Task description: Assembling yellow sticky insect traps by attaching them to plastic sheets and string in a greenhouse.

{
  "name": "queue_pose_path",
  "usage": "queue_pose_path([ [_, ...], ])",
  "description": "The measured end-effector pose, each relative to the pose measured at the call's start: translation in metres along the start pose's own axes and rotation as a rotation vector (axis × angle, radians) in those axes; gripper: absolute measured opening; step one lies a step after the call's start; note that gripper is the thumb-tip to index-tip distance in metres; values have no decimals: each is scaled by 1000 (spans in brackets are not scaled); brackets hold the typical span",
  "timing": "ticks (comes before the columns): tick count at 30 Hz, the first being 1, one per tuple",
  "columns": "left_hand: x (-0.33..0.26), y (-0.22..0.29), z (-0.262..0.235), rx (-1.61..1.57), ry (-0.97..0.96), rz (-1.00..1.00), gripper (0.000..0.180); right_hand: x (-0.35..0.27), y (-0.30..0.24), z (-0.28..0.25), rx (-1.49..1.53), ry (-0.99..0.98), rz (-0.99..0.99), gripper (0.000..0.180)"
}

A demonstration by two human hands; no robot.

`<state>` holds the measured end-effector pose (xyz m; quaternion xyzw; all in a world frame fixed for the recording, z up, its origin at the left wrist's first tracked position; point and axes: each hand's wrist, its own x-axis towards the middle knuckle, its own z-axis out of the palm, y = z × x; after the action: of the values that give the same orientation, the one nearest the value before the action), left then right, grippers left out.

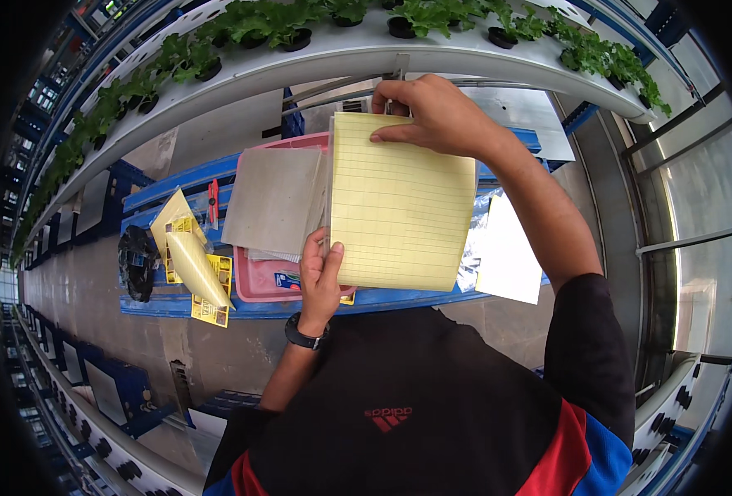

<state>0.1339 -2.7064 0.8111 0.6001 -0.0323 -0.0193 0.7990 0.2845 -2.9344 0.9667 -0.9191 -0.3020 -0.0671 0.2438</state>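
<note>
A yellow sheet (pixel 403 207) printed with thin lines is held up in front of me, with a pale layer showing along its left edge. My left hand (pixel 320 269) grips its lower left edge, thumb on the front. At the top edge is my right hand (pixel 432 116), its thumb lying on the sheet's face and its other fingers curled above and behind the edge. A small dark thing shows between these fingers, too hidden to name. Behind the sheet, a pink tray (pixel 254 285) holds a stack of greyish flat sheets (pixel 271 198).
The blue slatted bench (pixel 155 302) carries a red cutter (pixel 213 202), a curled yellow sheet (pixel 197 269), yellow printed packets (pixel 209 312), a black plastic bag (pixel 137 264) and a white sheet (pixel 510 256). Beyond it runs a white growing channel (pixel 333 62) with leafy plants (pixel 259 21) in black pots.
</note>
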Motion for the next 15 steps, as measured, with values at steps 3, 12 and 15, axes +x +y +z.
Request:
queue_pose_path([
  [3,-1,1,1,-68,33,-43,29,-1,10,7,-83,48,-60,33],
  [12,1,-1,-4,-135,149,-63,28,-54,15,3,176,752,37,19],
  [15,7,3,-5,-157,204,-37,29,-113,4,35,567,692,400,32],
])
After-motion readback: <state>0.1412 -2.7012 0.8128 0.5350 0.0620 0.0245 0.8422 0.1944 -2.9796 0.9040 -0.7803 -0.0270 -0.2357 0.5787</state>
